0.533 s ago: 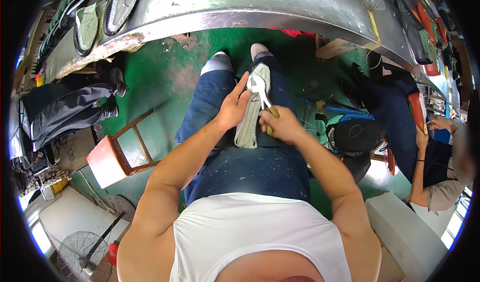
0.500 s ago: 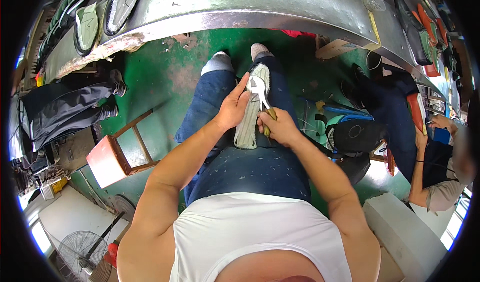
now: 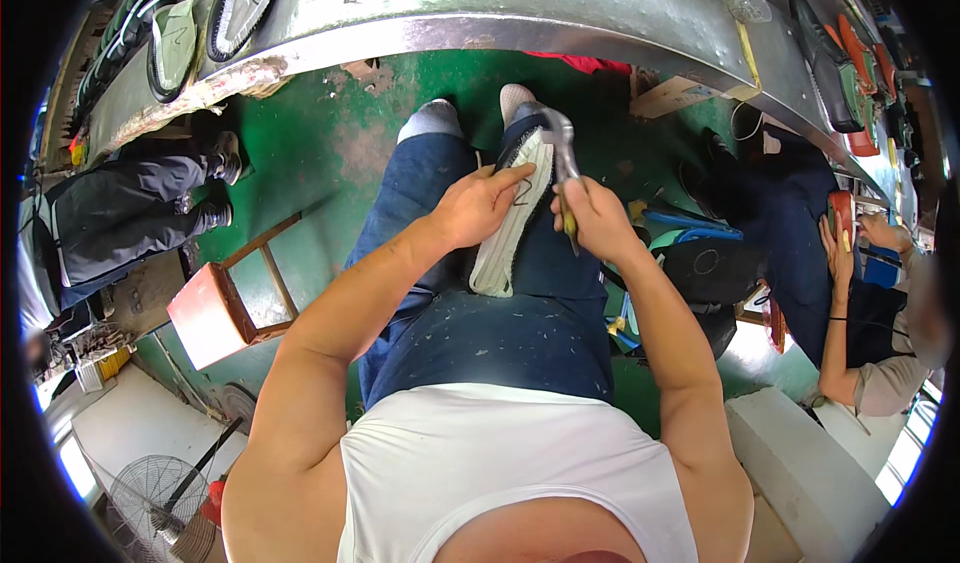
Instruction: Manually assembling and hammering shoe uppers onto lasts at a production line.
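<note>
A shoe (image 3: 510, 233) lies sole up along my thighs, its pale underside showing a handwritten mark and its dark upper gathered round the edge. My left hand (image 3: 478, 206) grips it from the left, the index finger stretched across the sole near the toe. In my right hand (image 3: 597, 218) are lasting pincers (image 3: 563, 148) with a curved metal, hammer-like head and yellowish handles. The head, slightly blurred, is just right of the shoe's toe; I cannot tell whether it touches.
A metal-topped bench (image 3: 480, 38) runs across the front, with unfinished shoes (image 3: 172, 48) at left and dark and orange ones (image 3: 825, 58) at right. A red-seated stool (image 3: 208, 313) stands left. At right a co-worker (image 3: 880, 363) handles a red shoe. Behind left is a fan (image 3: 160, 508).
The pincers have moved off the sole, up and right past the toe. My right hand has risen and moved right. The shoe tilts more to the right, and my left fingers reach further across it.
</note>
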Demonstrator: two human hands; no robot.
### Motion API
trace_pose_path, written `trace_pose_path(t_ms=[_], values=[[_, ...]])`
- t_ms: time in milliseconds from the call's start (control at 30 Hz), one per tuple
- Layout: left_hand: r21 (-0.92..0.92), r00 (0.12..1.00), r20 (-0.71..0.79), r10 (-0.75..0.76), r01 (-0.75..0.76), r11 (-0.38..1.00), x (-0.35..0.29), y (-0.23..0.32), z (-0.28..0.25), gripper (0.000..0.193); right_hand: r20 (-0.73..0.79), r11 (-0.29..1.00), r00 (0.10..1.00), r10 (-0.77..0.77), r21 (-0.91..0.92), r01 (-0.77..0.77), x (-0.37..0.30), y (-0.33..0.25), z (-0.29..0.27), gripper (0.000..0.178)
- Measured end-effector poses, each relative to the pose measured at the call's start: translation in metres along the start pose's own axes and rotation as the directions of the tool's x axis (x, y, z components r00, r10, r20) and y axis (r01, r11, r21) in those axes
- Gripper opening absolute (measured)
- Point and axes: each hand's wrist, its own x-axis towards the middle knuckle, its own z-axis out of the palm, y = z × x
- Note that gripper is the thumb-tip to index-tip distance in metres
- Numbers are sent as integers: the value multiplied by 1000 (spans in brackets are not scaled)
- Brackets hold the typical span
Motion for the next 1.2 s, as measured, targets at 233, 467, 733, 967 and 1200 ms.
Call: trace_pose_path(t_ms=[233, 467, 733, 967, 1200], values=[[-268, 946, -237, -219, 153, 951, -3, -20, 27, 55, 45, 857, 967, -251, -454, 243, 19, -16, 5, 45], [-593, 970, 145, -196, 244, 767, 4, -45, 12, 53, 91, 773, 994, -54, -627, 99, -7, -19, 5, 40], [-605, 842, 450, -299, 533, 591, 12, -18, -21, 42, 387, 431, 917, -100, -814, 391, -52, -20, 12, 33], [-636, 843, 441, -307, 535, 556, 11, -28, -12, 43, 301, -33, 954, -4, -953, 301, -49, -50, 48, 40], [-722, 847, 460, -266, 531, 443, 7, -41, -17, 43, 342, 629, 939, 40, -739, 242, -32, -21, 37, 27]])
